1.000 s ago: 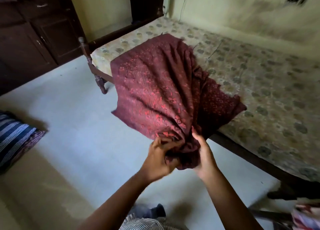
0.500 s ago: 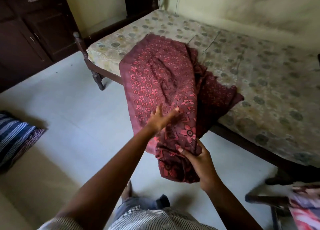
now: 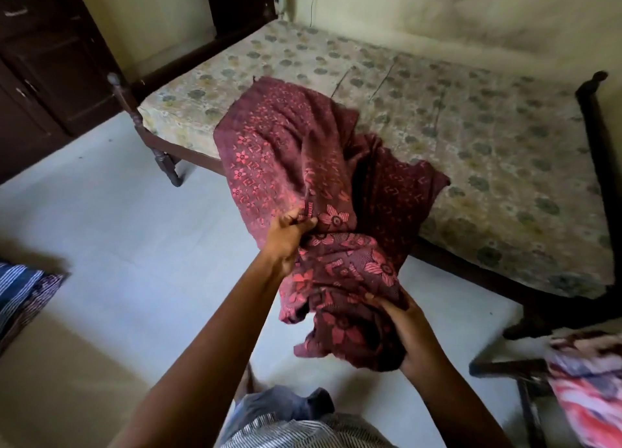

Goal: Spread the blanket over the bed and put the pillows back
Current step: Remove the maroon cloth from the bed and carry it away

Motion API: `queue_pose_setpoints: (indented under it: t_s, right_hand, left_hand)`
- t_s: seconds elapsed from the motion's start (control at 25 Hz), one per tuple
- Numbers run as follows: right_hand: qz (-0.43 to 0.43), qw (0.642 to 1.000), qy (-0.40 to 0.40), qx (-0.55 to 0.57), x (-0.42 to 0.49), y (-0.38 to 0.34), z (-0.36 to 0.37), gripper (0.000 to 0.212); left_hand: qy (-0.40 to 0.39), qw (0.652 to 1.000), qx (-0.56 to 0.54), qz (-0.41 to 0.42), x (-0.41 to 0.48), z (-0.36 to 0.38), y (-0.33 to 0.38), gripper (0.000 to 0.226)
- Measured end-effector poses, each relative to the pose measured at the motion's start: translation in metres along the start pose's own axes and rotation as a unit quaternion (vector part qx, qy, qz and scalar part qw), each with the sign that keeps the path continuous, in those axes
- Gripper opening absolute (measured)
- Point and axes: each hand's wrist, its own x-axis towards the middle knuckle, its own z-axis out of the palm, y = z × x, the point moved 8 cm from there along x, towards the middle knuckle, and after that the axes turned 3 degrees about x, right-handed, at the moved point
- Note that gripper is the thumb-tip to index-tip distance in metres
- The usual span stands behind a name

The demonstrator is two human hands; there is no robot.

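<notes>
At the left edge of the frame, on the pale floor [image 3: 117,232], we note a blue striped pillow [image 3: 16,291] with a darker patterned piece [image 3: 45,289] touching its right side. A dark wooden cupboard [image 3: 43,63] fills the upper left.

At frame centre, the left hand [image 3: 289,238] grips a fold of the maroon blanket [image 3: 286,151], thumb and fingers pinched on the cloth. The blanket is bunched, not spread: its upper part lies on the near edge of the bed [image 3: 498,137] and the rest hangs off the side into both hands.

Right of centre and lower, the right hand [image 3: 412,329] clasps the gathered lower end of the blanket, fingers curled round the bundle. The two hands are apart, with folds of blanket between them.

The floral mattress covers the upper right, with the dark footboard [image 3: 597,134] at the right edge. A red and white cloth [image 3: 589,390] lies at lower right.
</notes>
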Motion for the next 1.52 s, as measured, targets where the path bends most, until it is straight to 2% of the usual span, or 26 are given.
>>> queue_pose_setpoints:
  t_s: [0.12,0.16,0.24,0.28,0.32,0.4,0.44,0.48,0.56,0.6,0.64,0.68,0.76,0.8,0.88,0.96,1.0,1.16,1.24,1.32,1.4,1.52]
  right_hand:
    - [0.039,0.991,-0.035,0.126,0.013,-0.01,0.016,0.048]
    - [0.047,0.981,-0.068,0.175,0.014,-0.018,0.027,0.049]
    - [0.056,0.959,-0.137,0.243,0.007,-0.037,0.056,0.036]
    - [0.046,0.957,-0.149,0.246,0.006,-0.041,0.066,0.033]
    - [0.033,0.964,-0.141,0.225,0.01,-0.038,0.071,0.039]
    - [0.02,0.987,-0.079,0.14,0.019,-0.025,0.071,0.062]
    - [0.016,0.992,-0.04,0.115,0.021,-0.018,0.068,0.062]
    - [-0.001,0.995,-0.014,0.1,0.022,-0.015,0.066,0.054]
    - [-0.042,0.996,0.016,0.07,0.021,-0.014,0.059,0.041]
    - [-0.059,0.996,0.016,0.057,0.017,-0.014,0.056,0.039]
    - [-0.069,0.996,0.006,0.05,0.011,-0.016,0.054,0.038]
    - [-0.071,0.996,-0.004,0.045,0.005,-0.017,0.051,0.038]
    - [-0.074,0.997,-0.017,0.022,-0.003,-0.015,0.041,0.037]
    - [-0.079,0.997,-0.025,0.002,-0.005,-0.016,0.037,0.036]
    - [-0.088,0.995,-0.037,-0.034,-0.011,-0.016,0.031,0.034]
    - [-0.078,0.995,-0.033,-0.049,-0.015,-0.013,0.024,0.034]
    - [-0.07,0.996,-0.031,-0.046,-0.017,-0.012,0.021,0.033]
    - [-0.049,0.998,-0.03,-0.017,-0.014,-0.011,0.009,0.037]
    - [-0.033,0.999,-0.016,-0.016,-0.007,-0.01,0.003,0.047]
    - [-0.003,1.0,-0.02,-0.004,0.001,-0.005,0.003,0.066]
    - [0.025,0.999,-0.018,0.018,0.007,-0.001,0.006,0.079]
    - [0.066,0.995,-0.037,0.062,0.014,-0.002,0.016,0.073]
  left_hand:
    - [-0.053,0.971,0.163,0.165,-0.063,0.009,0.029,0.024]
    - [-0.071,0.95,0.233,0.194,-0.078,0.013,0.027,0.032]
    - [-0.112,0.905,0.355,0.205,-0.102,0.023,0.013,0.059]
    - [-0.114,0.886,0.403,0.201,-0.11,0.027,0.008,0.067]
    - [-0.112,0.872,0.436,0.193,-0.115,0.028,0.001,0.07]
    - [-0.109,0.844,0.486,0.201,-0.124,0.027,-0.005,0.069]
    - [-0.118,0.837,0.492,0.209,-0.127,0.024,-0.006,0.066]
    - [-0.133,0.853,0.461,0.205,-0.127,0.02,-0.005,0.061]
    - [-0.119,0.935,0.304,0.141,-0.117,0.003,0.005,0.04]
    - [-0.064,0.968,0.222,0.098,-0.104,-0.012,0.011,0.03]
    - [0.008,0.983,0.176,0.047,-0.086,-0.03,0.01,0.029]
    - [0.054,0.983,0.172,-0.017,-0.071,-0.043,0.005,0.04]
    - [0.068,0.974,0.154,-0.148,-0.049,-0.049,-0.011,0.064]
    - [0.065,0.972,0.095,-0.202,-0.042,-0.045,-0.02,0.063]
    - [0.035,0.958,-0.035,-0.282,-0.031,-0.027,-0.04,0.047]
    - [0.027,0.955,-0.086,-0.282,-0.009,-0.02,-0.059,0.037]
    - [0.03,0.957,-0.081,-0.276,0.001,-0.02,-0.069,0.03]
    - [0.033,0.965,-0.064,-0.251,0.02,-0.034,-0.082,0.024]
    - [0.035,0.97,-0.129,-0.201,0.018,-0.039,-0.064,0.012]
    - [0.04,0.977,-0.172,-0.121,0.013,-0.046,-0.038,0.016]
    - [0.023,0.99,-0.135,-0.038,-0.008,-0.042,-0.01,0.024]
    - [0.015,0.996,0.03,0.078,-0.054,-0.03,0.02,0.035]
